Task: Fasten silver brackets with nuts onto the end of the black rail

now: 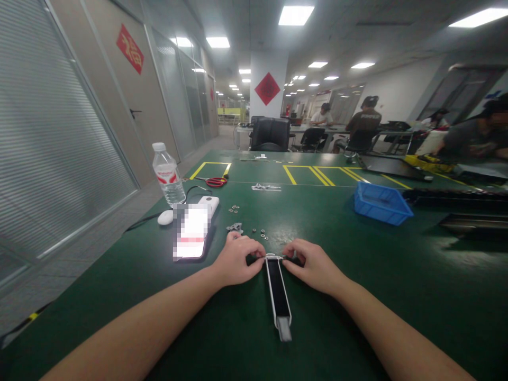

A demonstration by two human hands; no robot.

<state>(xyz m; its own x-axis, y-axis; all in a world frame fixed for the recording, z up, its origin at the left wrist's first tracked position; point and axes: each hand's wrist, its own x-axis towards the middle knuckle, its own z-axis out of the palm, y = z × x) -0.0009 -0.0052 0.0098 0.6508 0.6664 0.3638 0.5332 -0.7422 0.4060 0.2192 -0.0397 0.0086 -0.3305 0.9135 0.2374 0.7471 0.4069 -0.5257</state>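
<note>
A long narrow part [279, 288], black inside a white frame, lies lengthwise on the green table, with a grey tab [284, 329] sticking out at its near end. Across its far end sits a small pale metal piece [273, 257]. My left hand [240, 258] pinches the left end of this piece between thumb and fingers. At the right end, the thumb and fingertips of my right hand [311, 263] are closed on it too. Several small nuts [262, 233] and a small heap of grey metal pieces [235, 228] lie just beyond my hands.
On the left are a lit phone [192, 233], a white mouse-like object [165, 217], a water bottle [169, 177] and red scissors [216, 182]. A blue bin [381, 203] stands to the right, near dark trays [472, 224]. People sit at tables further back.
</note>
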